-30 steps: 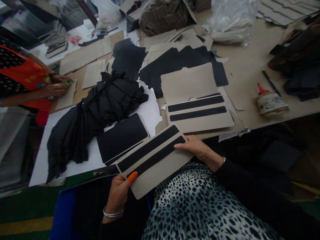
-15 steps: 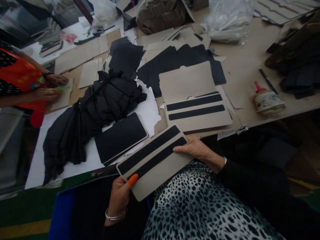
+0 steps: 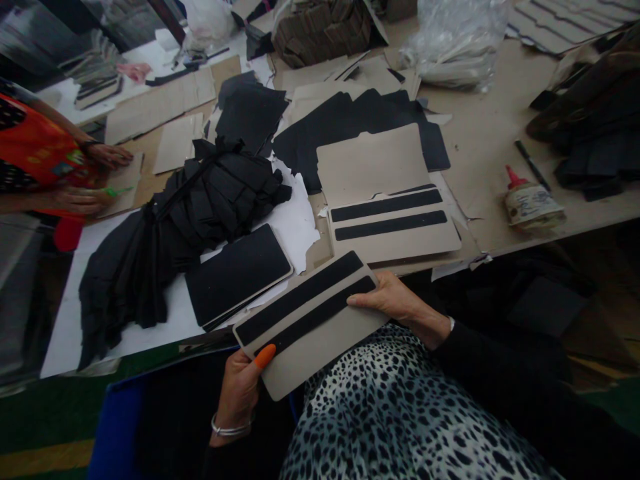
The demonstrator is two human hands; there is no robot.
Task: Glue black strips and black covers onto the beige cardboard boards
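A beige rectangular panel point(image 3: 320, 350) with two black strips across it is held over my lap, tilted up to the right. My left hand point(image 3: 239, 387) grips its lower left corner, an orange finger cover on the thumb. At the right end my right hand point(image 3: 400, 300) pinches the panel, its thumb lying on the lower black strip. The fingers behind the panel are hidden. Just beyond, on the table, lies a stack of black panels with beige edges point(image 3: 240, 273). Another beige piece with two black strips point(image 3: 395, 243) lies farther back.
Bundled black strips point(image 3: 200, 193) spread over white paper at the left. A red-capped glue bottle point(image 3: 533, 203) and a black pen point(image 3: 533, 163) lie at the right. Black sheets point(image 3: 360, 127) and a plastic bag point(image 3: 455, 47) are farther back. A co-worker's hands point(image 3: 95, 177) work at the left.
The view has shifted slightly, moving the table things a little to the left. Both my hands keep the same hold on the panel. The co-worker's hands have moved slightly.
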